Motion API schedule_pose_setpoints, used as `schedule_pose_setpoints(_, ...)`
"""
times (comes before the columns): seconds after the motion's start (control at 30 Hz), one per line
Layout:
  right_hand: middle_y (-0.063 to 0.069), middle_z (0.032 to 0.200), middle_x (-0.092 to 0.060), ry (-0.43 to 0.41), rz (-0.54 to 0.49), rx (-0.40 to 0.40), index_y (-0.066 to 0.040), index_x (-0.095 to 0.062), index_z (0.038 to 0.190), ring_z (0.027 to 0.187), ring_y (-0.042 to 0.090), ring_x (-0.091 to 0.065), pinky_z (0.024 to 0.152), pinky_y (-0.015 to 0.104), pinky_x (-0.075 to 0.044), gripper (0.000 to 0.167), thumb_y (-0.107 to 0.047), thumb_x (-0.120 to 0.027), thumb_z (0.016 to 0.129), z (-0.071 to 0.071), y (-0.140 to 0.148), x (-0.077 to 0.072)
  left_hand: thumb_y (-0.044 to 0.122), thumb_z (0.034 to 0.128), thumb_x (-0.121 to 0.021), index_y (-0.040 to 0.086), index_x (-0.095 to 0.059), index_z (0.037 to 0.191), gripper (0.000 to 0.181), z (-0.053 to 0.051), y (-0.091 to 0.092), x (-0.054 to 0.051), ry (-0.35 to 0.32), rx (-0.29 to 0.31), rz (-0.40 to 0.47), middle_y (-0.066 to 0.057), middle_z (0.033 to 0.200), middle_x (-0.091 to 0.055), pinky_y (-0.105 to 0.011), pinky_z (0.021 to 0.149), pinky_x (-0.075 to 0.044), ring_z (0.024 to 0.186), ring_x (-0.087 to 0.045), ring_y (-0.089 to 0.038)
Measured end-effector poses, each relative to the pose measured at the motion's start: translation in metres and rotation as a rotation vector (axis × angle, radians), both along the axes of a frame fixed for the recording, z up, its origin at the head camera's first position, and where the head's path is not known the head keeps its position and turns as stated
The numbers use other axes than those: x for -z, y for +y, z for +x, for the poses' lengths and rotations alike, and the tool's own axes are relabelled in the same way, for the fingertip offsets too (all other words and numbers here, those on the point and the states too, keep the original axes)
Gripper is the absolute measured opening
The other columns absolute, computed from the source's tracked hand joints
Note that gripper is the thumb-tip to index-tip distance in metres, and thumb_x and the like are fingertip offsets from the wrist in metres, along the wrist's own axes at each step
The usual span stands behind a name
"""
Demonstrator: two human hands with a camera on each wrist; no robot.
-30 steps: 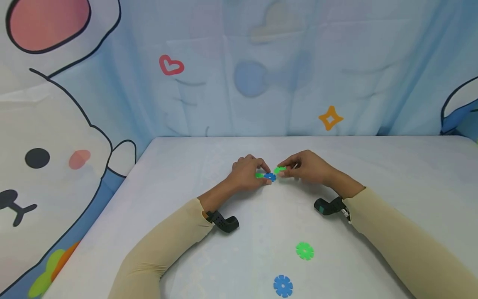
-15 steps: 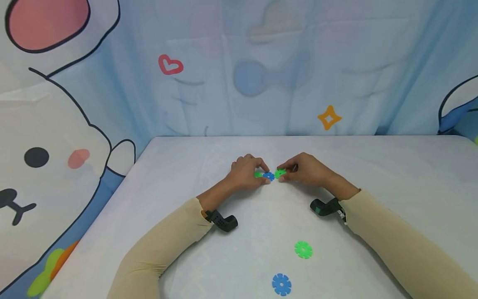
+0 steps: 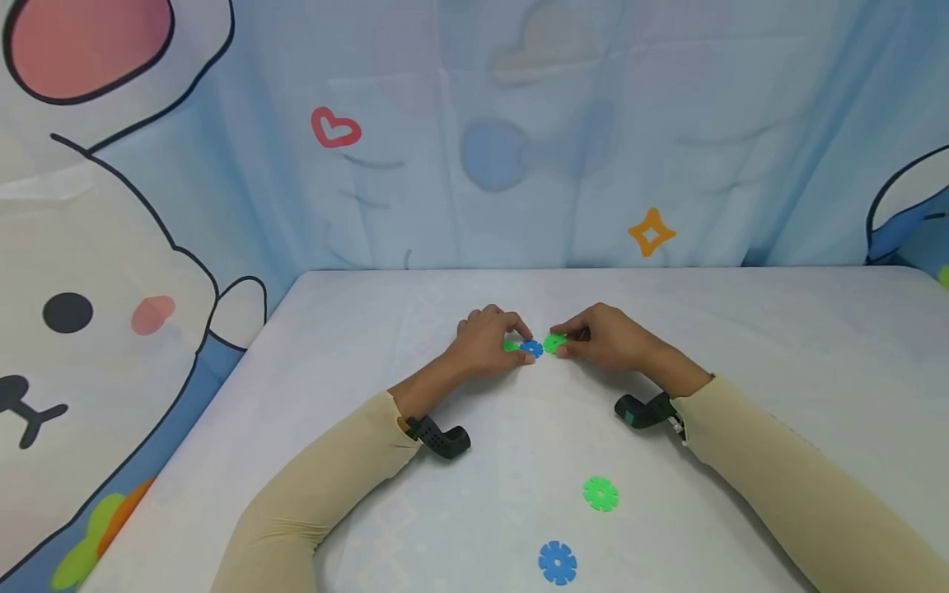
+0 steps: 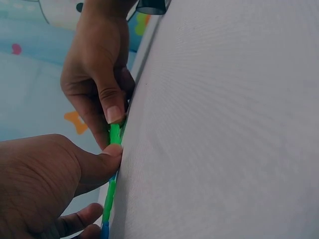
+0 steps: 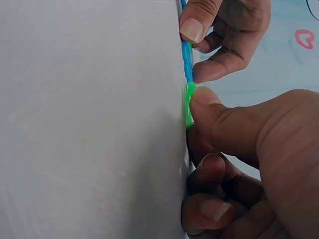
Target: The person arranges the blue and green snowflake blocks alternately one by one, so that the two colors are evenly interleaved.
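Both arms, in beige sleeves [image 3: 319, 486], slant inward over a white table [image 3: 445, 527]. The left hand [image 3: 488, 343] pinches a blue notched disc [image 3: 531, 348] between thumb and forefinger; the right hand [image 3: 612, 337], thumb and fingers pinching, holds a green notched disc [image 3: 553, 343] just right of the blue one.

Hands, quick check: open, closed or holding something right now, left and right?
Left hand: closed, pinching a blue notched disc.
Right hand: closed, pinching a green notched disc.
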State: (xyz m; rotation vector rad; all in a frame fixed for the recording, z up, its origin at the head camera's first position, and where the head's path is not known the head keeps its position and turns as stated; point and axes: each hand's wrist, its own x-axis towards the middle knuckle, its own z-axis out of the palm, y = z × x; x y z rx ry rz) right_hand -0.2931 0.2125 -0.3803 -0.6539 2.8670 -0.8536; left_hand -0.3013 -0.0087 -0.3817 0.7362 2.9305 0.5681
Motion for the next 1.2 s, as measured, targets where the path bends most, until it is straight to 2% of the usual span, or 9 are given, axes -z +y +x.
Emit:
schedule_pose_setpoints(0.1,0.011,0.111,-0.074,0.003,0.003,-0.001,-0.005,-0.069,0.122,0.087,0.015,-0.061,0.073,0.028,-0.045,0.035,-0.019,-0.072,0.09,0.0011,-0.0001,-0.0011,0.041,0.0893,-0.07,0.026,-0.068,0.118,0.032,-0.0004,-0.0005,0.0006,-0.001,0.002,0.005,-0.003,0.127,-0.059,-0.047,0.103,-0.037,0.121,-0.049,-0.026)
schedule_pose_setpoints(0.3,0.001,0.088,-0.07,-0.007,0.013,0.028,-0.007,-0.072,0.119,0.078,0.015,-0.055,0.07,0.028,-0.044,0.036,-0.024,-0.075,0.088,0.002,0.0004,-0.0027,0.04,0.0894,-0.07,0.026,-0.068,0.118,0.032,-0.0001,-0.0004,-0.0002,0.007,0.005,0.003,-0.003,0.127,-0.059,-0.047,0.103,-0.038,0.121,-0.05,-0.026)
schedule_pose_setpoints(0.63,0.003,0.092,-0.071,-0.033,0.017,0.05,-0.009,-0.072,0.12,0.08,0.015,-0.055,0.068,0.028,-0.044,0.039,-0.028,-0.076,0.086,0.0026,0.0009,-0.0028,0.041,0.0898,-0.07,0.025,-0.068,0.118,0.032,0.0013,-0.0008,-0.0013,-0.002,0.003,0.003,-0.006,0.132,-0.056,-0.048,0.104,-0.037,0.124,-0.049,-0.028)
schedule_pose_setpoints(0.9,0.007,0.1,-0.074,-0.029,0.026,0.054,-0.01,-0.073,0.119,0.083,0.015,-0.059,0.068,0.027,-0.045,0.039,-0.03,-0.077,0.086,0.0027,0.0013,-0.0008,0.04,0.0901,-0.07,0.024,-0.068,0.119,0.033,0.0023,-0.0006,-0.0006,-0.011,0.006,0.001,-0.006,0.129,-0.058,-0.049,0.104,-0.037,0.123,-0.049,-0.028)
schedule_pose_setpoints(1.2,0.005,0.091,-0.071,-0.034,0.034,0.089,-0.016,-0.074,0.117,0.073,0.016,-0.052,0.059,0.028,-0.04,0.039,-0.035,-0.078,0.083,0.0025,0.0025,-0.0004,0.041,0.09,-0.07,0.025,-0.068,0.119,0.033,0.0018,-0.0005,-0.0011,0.001,0.009,-0.003,-0.006,0.131,-0.057,-0.05,0.104,-0.037,0.124,-0.049,-0.029)
